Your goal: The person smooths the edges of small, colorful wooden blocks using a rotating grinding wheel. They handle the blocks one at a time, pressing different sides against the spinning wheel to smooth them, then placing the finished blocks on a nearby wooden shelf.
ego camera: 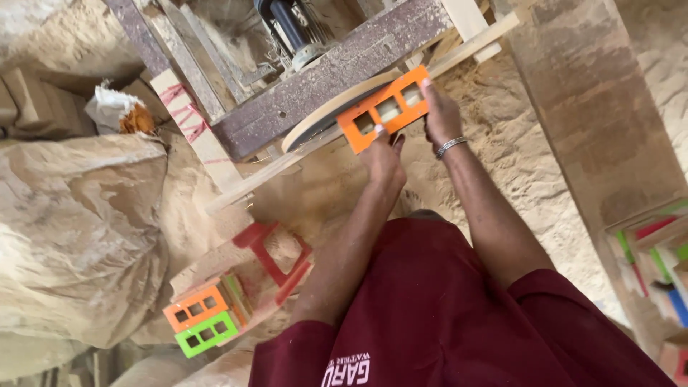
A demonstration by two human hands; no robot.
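Observation:
Both my hands hold an orange rectangular panel point(387, 109) with several square cut-outs. My left hand point(383, 159) grips its near end, fingertips on the panel's lower edge. My right hand point(441, 115), with a metal bracelet on the wrist, grips the far end. The panel is pressed flat against a round sanding disc point(326, 115) mounted on a dusty, purple-brown machine frame point(337, 72). The panel hides part of the disc.
Sawdust covers the floor point(516, 165). A large dusty sack point(72, 236) lies at the left. An orange panel point(195, 307) and a green one point(206, 334) are stacked on a red stool point(276, 261). More coloured pieces point(656, 251) sit at the right edge.

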